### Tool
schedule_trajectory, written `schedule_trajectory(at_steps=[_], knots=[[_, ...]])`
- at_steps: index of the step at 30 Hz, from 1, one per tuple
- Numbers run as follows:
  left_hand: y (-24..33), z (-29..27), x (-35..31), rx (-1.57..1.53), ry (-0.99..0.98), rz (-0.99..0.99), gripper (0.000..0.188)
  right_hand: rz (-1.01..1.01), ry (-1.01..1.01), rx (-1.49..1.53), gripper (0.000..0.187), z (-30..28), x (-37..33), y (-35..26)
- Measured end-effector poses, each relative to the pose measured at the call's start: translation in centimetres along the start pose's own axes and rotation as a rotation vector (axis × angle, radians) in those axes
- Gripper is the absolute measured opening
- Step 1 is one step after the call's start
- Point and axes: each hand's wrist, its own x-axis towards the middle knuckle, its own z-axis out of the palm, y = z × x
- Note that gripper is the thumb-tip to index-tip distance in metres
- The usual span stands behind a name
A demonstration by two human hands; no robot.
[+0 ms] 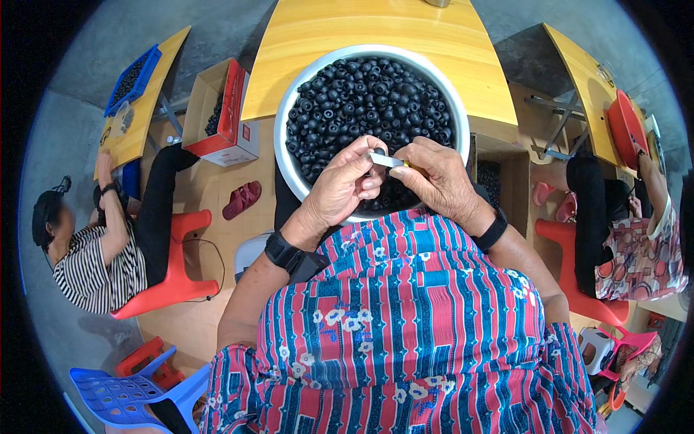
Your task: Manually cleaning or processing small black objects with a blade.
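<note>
Yellow table (376, 25), knife (386, 160) in right fingers (421, 153)

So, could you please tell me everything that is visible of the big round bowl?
The bowl is wide and round, with a smooth, silvery rim and wall that look like metal. Its opening faces up; small, dark, rounded pieces, many with a hole, lie against its inner wall. In this view it overlaps the near edge of the yellow table; its support is hidden. The left hand and right hand are over its near part, where the patterned shirt hides some rim.
</note>
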Motion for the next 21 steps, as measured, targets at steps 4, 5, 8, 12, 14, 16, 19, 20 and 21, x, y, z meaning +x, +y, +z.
schedule_trajectory(at_steps=[4, 5, 8, 12, 14, 16, 19, 20, 21], knots=[[0.13, 0.09, -0.11, -0.004, 0.003, -0.008, 0.019, 0.006, -0.02, -0.021, 0.021, -0.13, 0.03, -0.16], [0.14, 0.1, -0.13, -0.002, 0.008, -0.012, 0.018, 0.005, -0.02, -0.021, 0.021, -0.11, 0.03, -0.14], [0.14, 0.18, -0.09, -0.003, 0.02, -0.021, 0.019, -0.008, -0.008, -0.022, 0.021, -0.08, 0.0, -0.06], [0.09, 0.03, -0.11, -0.008, 0.012, -0.016, 0.02, -0.006, -0.006, -0.013, 0.022, -0.03, 0.05, 0.06], [0.1, -0.32, -0.14, -0.041, -0.041, -0.021, 0.024, -0.011, -0.004, -0.008, 0.022, 0.05, 0.06, 0.12], [0.06, -0.27, -0.12, -0.035, -0.036, -0.024, 0.024, 0.0, -0.014, 0.013, 0.022, 0.06, 0.05, 0.18], [0.02, -0.32, -0.09, -0.027, -0.034, -0.025, 0.024, 0.019, 0.016, 0.049, 0.021, 0.27, 0.05, 0.41], [0.01, -0.33, -0.06, -0.023, -0.037, -0.023, 0.024, 0.02, 0.016, 0.048, 0.021, 0.16, 0.16, 0.47], [-0.05, -0.27, -0.15, -0.024, -0.035, -0.023, 0.024, 0.076, 0.047, 0.081, 0.021, 0.09, 0.38, 0.63]])
